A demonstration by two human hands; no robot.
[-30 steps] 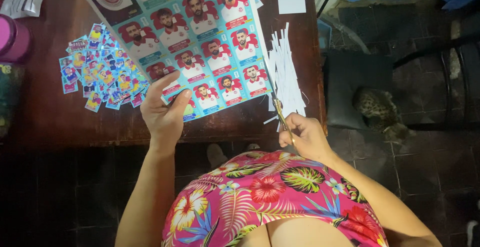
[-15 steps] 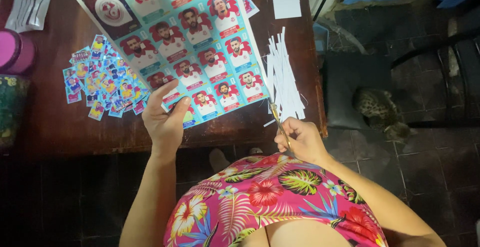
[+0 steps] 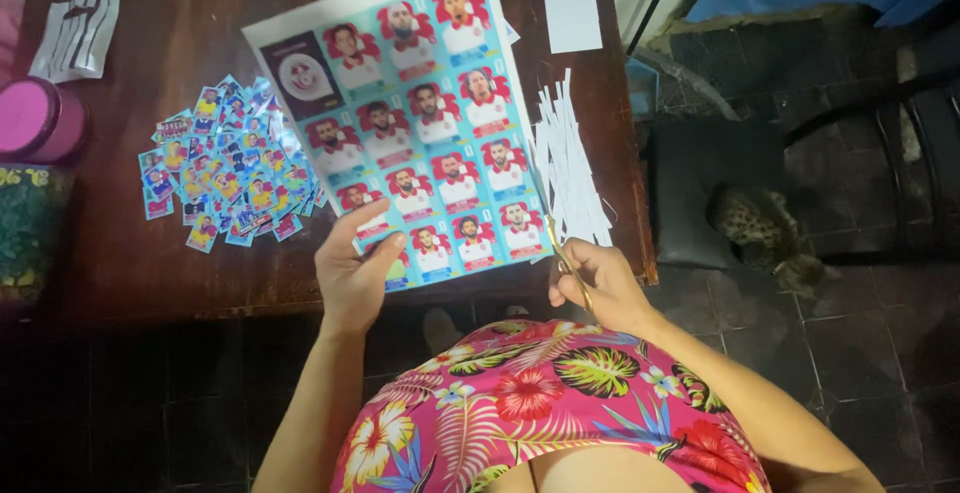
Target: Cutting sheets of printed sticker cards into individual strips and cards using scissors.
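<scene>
My left hand (image 3: 355, 273) grips the near edge of a large light-blue sheet of portrait stickers (image 3: 420, 123), held tilted over a dark wooden table (image 3: 190, 253). In my right hand (image 3: 592, 283) is a pair of yellow-handled scissors (image 3: 562, 253), their blades at the sheet's lower right edge. A fan of white paper strips (image 3: 570, 163) lies on the table just right of the sheet. To the left, a heap of small cut stickers (image 3: 225, 168) is spread out.
A pink round container (image 3: 35, 118) and a dark patterned box (image 3: 30, 228) stand at the table's left edge. White scraps (image 3: 78, 35) lie far left, a white slip (image 3: 570, 1) far right. A dark chair (image 3: 700, 193) and a spotted cat (image 3: 765, 233) are on the tiled floor.
The sticker sheet has shifted right and toward me in my left hand. The scissors stay at its right edge, with my right hand moved slightly.
</scene>
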